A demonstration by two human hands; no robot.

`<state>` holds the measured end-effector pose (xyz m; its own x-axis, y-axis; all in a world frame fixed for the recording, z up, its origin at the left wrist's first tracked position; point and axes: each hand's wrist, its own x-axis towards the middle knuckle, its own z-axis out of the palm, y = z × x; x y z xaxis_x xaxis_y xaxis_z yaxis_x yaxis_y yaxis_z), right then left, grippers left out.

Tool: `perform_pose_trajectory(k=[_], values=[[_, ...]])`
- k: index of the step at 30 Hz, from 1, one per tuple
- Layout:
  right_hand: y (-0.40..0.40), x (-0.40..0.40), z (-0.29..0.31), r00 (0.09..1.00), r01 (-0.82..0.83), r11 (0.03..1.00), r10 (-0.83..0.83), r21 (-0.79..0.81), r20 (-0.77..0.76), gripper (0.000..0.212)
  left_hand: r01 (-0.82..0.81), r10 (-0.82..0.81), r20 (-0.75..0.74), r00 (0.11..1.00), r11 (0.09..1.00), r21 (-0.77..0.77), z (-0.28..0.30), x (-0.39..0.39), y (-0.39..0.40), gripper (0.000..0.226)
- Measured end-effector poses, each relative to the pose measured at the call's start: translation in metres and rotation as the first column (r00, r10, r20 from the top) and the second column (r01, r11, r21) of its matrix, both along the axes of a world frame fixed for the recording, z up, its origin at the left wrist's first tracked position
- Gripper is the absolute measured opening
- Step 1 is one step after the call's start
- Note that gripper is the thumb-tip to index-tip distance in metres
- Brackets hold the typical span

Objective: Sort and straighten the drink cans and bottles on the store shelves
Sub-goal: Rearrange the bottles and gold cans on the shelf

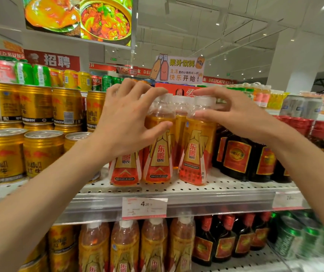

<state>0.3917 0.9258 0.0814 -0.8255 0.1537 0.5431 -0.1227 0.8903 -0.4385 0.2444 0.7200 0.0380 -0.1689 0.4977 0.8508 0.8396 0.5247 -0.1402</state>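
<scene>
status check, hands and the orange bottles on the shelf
Left hand and right hand grip white-capped orange plastic bottles. Bottles upright. Gold cans left, dark bottles right, nothing blocking.

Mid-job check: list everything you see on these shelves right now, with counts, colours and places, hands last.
orange bottles: three fronting, amber with red-gold labels, middle of upper shelf
gold cans: many, stacked, left
dark bottles: several, red labels, right
green and pink cans: a row, top left
price tag: one, white, shelf edge
juice sign: one, behind the bottles
lower-shelf bottles: orange row, with dark ones to the right
left hand: around bottle tops
right hand: pinching a bottle neck
</scene>
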Motion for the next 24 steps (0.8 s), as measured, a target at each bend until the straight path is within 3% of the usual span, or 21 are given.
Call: perform_pose_trajectory(k=[4,9,16,24], values=[[0.000,-0.008,-0.016,0.996,-0.075,0.987,0.068,-0.142,-0.055,0.059,0.002,-0.002,-0.002,1.000,1.000,0.009,-0.002,0.001,0.001,0.070],[-0.014,-0.003,-0.059,0.983,0.122,0.963,-0.150,-0.241,-0.104,0.093,0.019,-0.019,-0.009,1.000,0.999,0.039,-0.002,0.002,0.000,0.070],[-0.022,-0.015,-0.120,0.955,0.119,0.905,-0.217,-0.407,-0.202,0.084,0.016,-0.016,-0.004,1.000,0.999,0.031,-0.003,0.003,0.003,0.069],[-0.026,-0.020,-0.133,0.949,0.113,0.927,-0.207,-0.358,-0.236,0.085,0.000,0.001,-0.038,0.999,0.999,0.036,-0.006,-0.001,0.003,0.072]])
